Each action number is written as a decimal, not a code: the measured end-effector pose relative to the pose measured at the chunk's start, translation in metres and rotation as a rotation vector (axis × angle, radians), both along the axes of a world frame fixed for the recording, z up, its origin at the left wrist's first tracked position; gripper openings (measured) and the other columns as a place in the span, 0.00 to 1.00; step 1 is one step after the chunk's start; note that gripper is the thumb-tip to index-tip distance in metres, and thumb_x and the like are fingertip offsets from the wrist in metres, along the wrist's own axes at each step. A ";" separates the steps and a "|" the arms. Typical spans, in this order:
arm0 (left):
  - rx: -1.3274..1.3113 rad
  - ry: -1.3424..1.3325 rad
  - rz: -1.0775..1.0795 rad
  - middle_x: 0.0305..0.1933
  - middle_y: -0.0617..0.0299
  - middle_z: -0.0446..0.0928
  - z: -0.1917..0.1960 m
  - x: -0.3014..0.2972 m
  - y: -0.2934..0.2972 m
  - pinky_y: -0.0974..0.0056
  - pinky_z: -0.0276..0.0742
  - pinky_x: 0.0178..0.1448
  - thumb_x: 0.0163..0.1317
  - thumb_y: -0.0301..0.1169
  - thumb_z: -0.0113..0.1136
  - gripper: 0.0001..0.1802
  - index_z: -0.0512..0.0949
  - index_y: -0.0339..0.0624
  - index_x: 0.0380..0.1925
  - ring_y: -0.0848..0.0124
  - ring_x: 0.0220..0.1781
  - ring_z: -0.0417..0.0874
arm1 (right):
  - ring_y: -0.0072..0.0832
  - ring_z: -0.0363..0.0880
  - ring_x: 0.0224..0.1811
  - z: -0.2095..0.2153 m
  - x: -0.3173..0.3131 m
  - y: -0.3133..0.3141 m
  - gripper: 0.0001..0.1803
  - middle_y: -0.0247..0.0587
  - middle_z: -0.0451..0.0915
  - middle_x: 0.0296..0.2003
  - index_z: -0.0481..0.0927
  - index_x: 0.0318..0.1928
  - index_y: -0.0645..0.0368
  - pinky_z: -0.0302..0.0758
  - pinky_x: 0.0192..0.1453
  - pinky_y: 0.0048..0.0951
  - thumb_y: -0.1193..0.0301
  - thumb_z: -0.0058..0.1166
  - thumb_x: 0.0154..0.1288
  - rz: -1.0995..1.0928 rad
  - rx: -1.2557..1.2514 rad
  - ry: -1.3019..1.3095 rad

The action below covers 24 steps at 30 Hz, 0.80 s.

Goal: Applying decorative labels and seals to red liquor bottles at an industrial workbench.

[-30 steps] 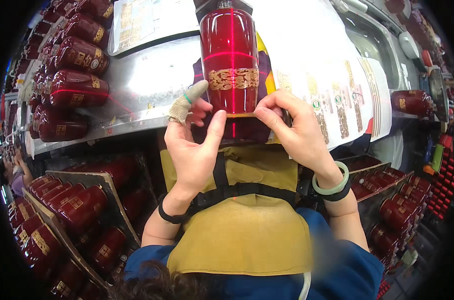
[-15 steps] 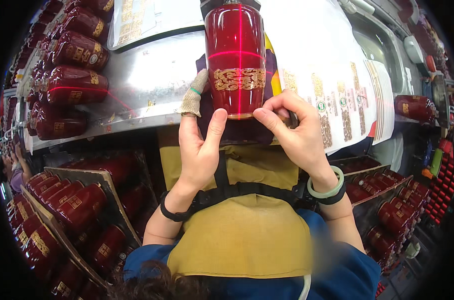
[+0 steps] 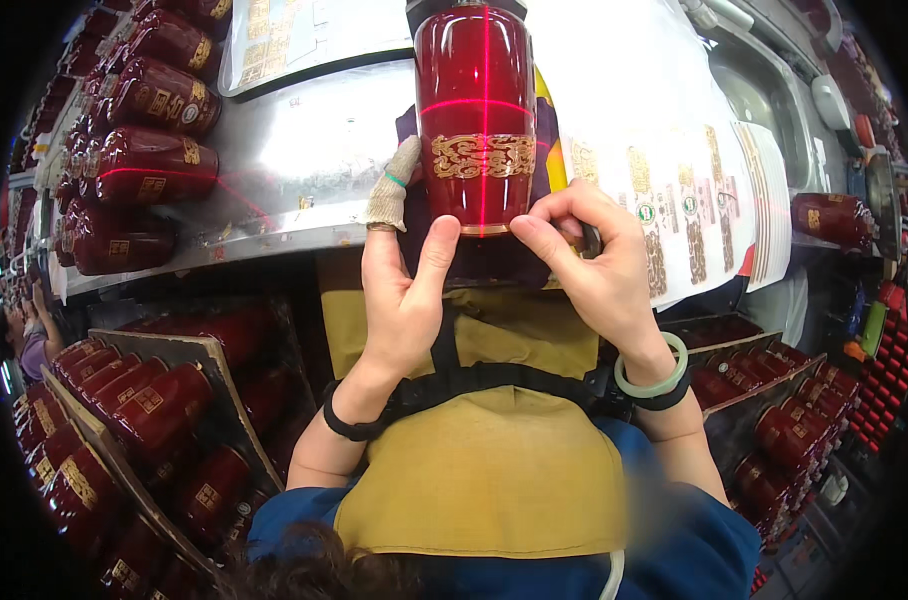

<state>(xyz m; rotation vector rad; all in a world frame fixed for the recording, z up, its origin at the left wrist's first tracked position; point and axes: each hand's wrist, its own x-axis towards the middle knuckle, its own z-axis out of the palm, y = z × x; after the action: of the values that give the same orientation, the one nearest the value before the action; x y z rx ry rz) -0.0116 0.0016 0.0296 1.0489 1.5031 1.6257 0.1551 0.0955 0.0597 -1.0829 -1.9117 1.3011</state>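
Note:
A glossy red bottle (image 3: 476, 110) with a gold patterned band lies lengthwise on a dark cloth at the metal bench's front edge. A red laser cross falls on its body. My left hand (image 3: 402, 290) presses its thumb against the bottle's base on the left, and its index finger wears a knitted finger cot. My right hand (image 3: 592, 262) pinches the bottle's base from the right with thumb and fingers. A pale green bangle circles my right wrist.
Several finished red bottles (image 3: 149, 165) lie stacked at the bench's left. White sheets of gold labels (image 3: 689, 215) spread to the right. Divided trays of more red bottles (image 3: 124, 420) stand below left and another tray (image 3: 774, 400) below right. Another person (image 3: 34, 335) is at the far left.
The bottle has slid a little farther up the bench, and both hands followed, staying at its base. The laser cross now falls higher on its body.

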 end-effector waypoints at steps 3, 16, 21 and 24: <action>0.006 -0.042 0.003 0.78 0.46 0.65 0.001 0.000 0.000 0.56 0.55 0.83 0.74 0.26 0.58 0.34 0.59 0.28 0.77 0.60 0.79 0.64 | 0.20 0.64 0.28 0.000 0.000 0.000 0.09 0.31 0.74 0.25 0.84 0.32 0.64 0.63 0.33 0.26 0.72 0.71 0.64 0.000 0.007 0.007; 0.001 0.046 0.007 0.78 0.46 0.65 -0.001 0.001 0.000 0.56 0.57 0.82 0.74 0.26 0.59 0.35 0.59 0.28 0.77 0.60 0.79 0.65 | 0.20 0.64 0.27 0.004 -0.001 0.000 0.09 0.30 0.73 0.24 0.84 0.33 0.63 0.63 0.32 0.27 0.72 0.71 0.64 0.001 -0.016 -0.010; 0.001 0.047 0.011 0.78 0.46 0.65 -0.001 0.001 0.000 0.57 0.57 0.82 0.74 0.26 0.59 0.35 0.59 0.28 0.77 0.60 0.79 0.65 | 0.20 0.64 0.28 0.003 -0.001 0.000 0.09 0.31 0.74 0.24 0.84 0.33 0.63 0.63 0.33 0.27 0.72 0.71 0.64 0.000 -0.026 -0.005; 0.013 0.049 0.015 0.77 0.47 0.66 -0.001 0.002 0.001 0.56 0.57 0.82 0.74 0.26 0.60 0.35 0.59 0.29 0.77 0.60 0.79 0.65 | 0.20 0.64 0.28 0.002 -0.001 0.000 0.09 0.31 0.74 0.24 0.84 0.33 0.64 0.63 0.33 0.27 0.72 0.71 0.64 -0.002 -0.002 -0.001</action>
<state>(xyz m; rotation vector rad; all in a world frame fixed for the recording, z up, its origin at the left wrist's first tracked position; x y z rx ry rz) -0.0093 0.0027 0.0283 1.0936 1.5378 1.6329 0.1541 0.0953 0.0613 -1.0862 -1.9101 1.3014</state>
